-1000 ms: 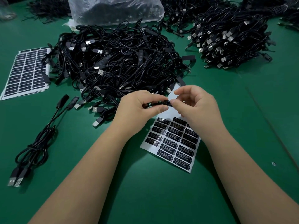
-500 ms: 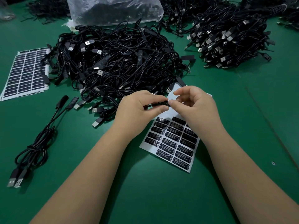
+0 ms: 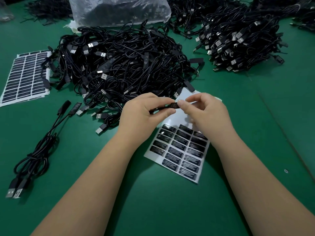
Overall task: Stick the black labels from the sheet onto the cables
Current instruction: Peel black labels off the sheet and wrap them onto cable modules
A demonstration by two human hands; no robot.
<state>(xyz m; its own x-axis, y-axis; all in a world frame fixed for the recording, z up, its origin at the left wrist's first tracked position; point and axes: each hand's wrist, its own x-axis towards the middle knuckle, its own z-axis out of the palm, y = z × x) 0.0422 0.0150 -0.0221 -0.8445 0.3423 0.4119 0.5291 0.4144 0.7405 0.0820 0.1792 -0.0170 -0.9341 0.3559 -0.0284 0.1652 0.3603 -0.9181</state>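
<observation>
Left hand (image 3: 146, 114) is curled around a black cable (image 3: 159, 109), thumb and fingers gripping it just behind its small black block. Right hand (image 3: 208, 114) pinches the far end of that block, thumb tip pressed on the black label (image 3: 174, 105) stuck there; white print is visible on the label but too small to read. Both hands are raised above the green worktop (image 3: 153, 201), fingertips nearly meeting.

Directly below the right hand, label sheet (image 3: 180, 154) lies flat: rows of black labels on the half nearer the wrists, bare white backing on the half under the fingers.

Beyond both hands: large loose pile of cables (image 3: 119, 65), its USB plugs reaching to just past the left hand's knuckles. Further out past the right hand, a second pile (image 3: 238, 45), plugs mostly aligned. Well out from the left hand, two cables (image 3: 37, 150) lie bundled together, apart from the pile. Beyond them, a full label sheet (image 3: 23, 77), its edge tucked beneath the large pile. Clear plastic bag (image 3: 119, 11) of dark parts at the far edge.
</observation>
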